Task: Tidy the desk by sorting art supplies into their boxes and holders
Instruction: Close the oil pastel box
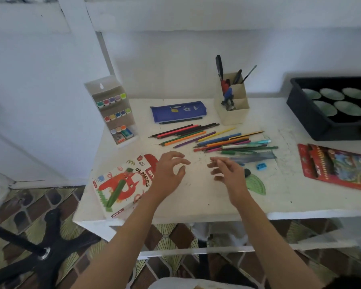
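Note:
Loose coloured pencils (pixel 208 137) lie scattered across the middle of the white desk (pixel 196 201), with pens among them at the right. My left hand (pixel 170 174) hovers just below them, fingers loosely curled, holding nothing. My right hand (pixel 225 170) hovers beside it, fingers relaxed and empty. An oil pastels box (pixel 123 184) lies at the front left, partly under my left wrist. A red pencil box (pixel 336 165) lies at the right. A cardboard holder (pixel 234 105) with pens and scissors stands at the back.
A blue pencil case (pixel 178 111) lies at the back, a marker stand (pixel 115 111) stands at the back left. A ruler (pixel 256 158), blue sharpener (pixel 260 166), black eraser (pixel 247 172) and green protractor (pixel 256 183) lie right of my right hand. A black tray (pixel 321 122) sits far right.

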`<action>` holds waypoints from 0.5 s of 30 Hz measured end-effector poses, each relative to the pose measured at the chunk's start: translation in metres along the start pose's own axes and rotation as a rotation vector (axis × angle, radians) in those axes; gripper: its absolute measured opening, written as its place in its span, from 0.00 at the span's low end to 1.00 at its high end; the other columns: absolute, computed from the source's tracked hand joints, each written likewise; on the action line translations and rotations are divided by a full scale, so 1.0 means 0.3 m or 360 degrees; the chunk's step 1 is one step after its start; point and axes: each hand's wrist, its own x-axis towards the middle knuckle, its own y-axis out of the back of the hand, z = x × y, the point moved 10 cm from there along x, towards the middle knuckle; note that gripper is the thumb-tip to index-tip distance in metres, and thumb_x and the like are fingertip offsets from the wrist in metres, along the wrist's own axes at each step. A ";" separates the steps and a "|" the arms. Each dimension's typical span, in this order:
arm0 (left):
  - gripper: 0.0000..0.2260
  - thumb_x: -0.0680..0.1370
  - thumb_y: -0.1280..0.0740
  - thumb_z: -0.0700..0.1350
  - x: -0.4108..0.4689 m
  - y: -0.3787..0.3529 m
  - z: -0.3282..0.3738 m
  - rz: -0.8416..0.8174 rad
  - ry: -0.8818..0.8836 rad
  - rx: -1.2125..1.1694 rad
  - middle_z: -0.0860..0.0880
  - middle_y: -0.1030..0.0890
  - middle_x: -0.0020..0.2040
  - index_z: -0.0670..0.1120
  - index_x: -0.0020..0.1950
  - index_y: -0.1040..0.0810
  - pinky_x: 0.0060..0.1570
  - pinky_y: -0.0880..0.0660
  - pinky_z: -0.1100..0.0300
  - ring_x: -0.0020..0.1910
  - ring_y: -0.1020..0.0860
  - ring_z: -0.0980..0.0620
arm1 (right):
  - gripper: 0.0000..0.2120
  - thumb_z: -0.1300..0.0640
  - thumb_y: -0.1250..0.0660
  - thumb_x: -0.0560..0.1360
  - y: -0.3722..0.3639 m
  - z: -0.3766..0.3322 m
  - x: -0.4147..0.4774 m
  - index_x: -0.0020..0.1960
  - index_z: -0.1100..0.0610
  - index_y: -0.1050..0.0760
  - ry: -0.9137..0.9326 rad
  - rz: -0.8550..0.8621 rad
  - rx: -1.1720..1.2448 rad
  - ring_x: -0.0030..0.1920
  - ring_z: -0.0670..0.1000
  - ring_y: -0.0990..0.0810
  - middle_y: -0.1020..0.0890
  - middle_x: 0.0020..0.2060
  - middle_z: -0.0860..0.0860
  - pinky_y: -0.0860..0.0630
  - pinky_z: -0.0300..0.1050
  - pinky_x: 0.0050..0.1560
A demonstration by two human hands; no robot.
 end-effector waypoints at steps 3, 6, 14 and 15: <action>0.11 0.73 0.31 0.35 0.030 -0.127 0.060 -0.0067 -0.0021 0.0003 0.49 0.22 0.56 0.47 0.51 0.18 0.62 0.35 0.56 0.59 0.29 0.53 | 0.10 0.62 0.41 0.79 0.147 -0.028 0.023 0.51 0.56 0.21 0.0034 0.0157 -0.0004 0.37 0.49 0.20 0.16 0.41 0.53 0.23 0.41 0.38; 0.14 0.72 0.31 0.36 0.064 -0.254 0.118 -0.0069 -0.0016 0.0082 0.47 0.24 0.60 0.48 0.56 0.19 0.66 0.36 0.52 0.63 0.29 0.48 | 0.10 0.63 0.40 0.79 0.306 -0.037 0.049 0.49 0.55 0.20 0.0065 0.0262 -0.0093 0.35 0.48 0.21 0.17 0.39 0.51 0.22 0.40 0.37; 0.20 0.76 0.36 0.42 0.131 -0.437 0.101 -0.0019 0.0200 0.0615 0.43 0.31 0.68 0.47 0.68 0.29 0.69 0.43 0.37 0.69 0.36 0.42 | 0.11 0.65 0.40 0.79 0.558 -0.040 0.185 0.49 0.56 0.20 0.0074 0.0171 -0.0228 0.33 0.45 0.21 0.17 0.38 0.50 0.24 0.38 0.32; 0.21 0.76 0.35 0.42 0.133 -0.440 0.089 -0.0005 0.0240 0.0619 0.43 0.32 0.68 0.46 0.69 0.30 0.70 0.44 0.38 0.70 0.37 0.42 | 0.11 0.65 0.40 0.79 0.561 -0.043 0.209 0.49 0.56 0.20 0.0074 0.0125 -0.0231 0.33 0.45 0.21 0.17 0.38 0.51 0.24 0.38 0.32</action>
